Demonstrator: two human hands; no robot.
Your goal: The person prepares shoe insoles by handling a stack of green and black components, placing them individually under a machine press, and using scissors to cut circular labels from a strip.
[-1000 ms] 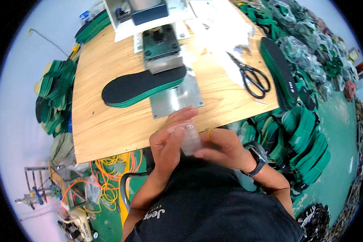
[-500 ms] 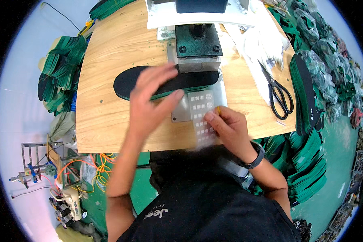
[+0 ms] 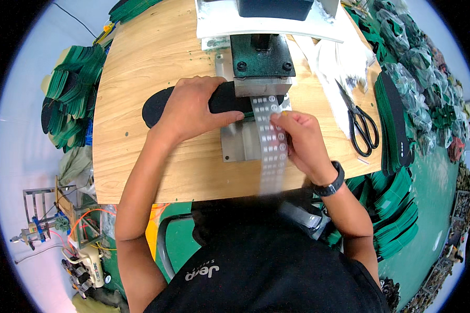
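My left hand point(image 3: 193, 107) presses flat on a black insole point(image 3: 156, 104) that lies across the metal plate point(image 3: 237, 143) under the green press head point(image 3: 260, 58). My right hand point(image 3: 300, 141) pinches a clear strip of round labels point(image 3: 270, 138) near its top. The strip runs from the press head down over the plate and off the table's near edge. Both hands are side by side, just in front of the press.
Black scissors point(image 3: 361, 125) lie right of the press on the wooden table point(image 3: 141, 156). A stack of green-edged insoles point(image 3: 394, 122) sits at the right edge. More green insoles point(image 3: 70, 99) are piled off the left side and to the right.
My left hand went from my lap to the insole and pushed it further under the press. My right hand brought the label strip up over the plate to the press head.
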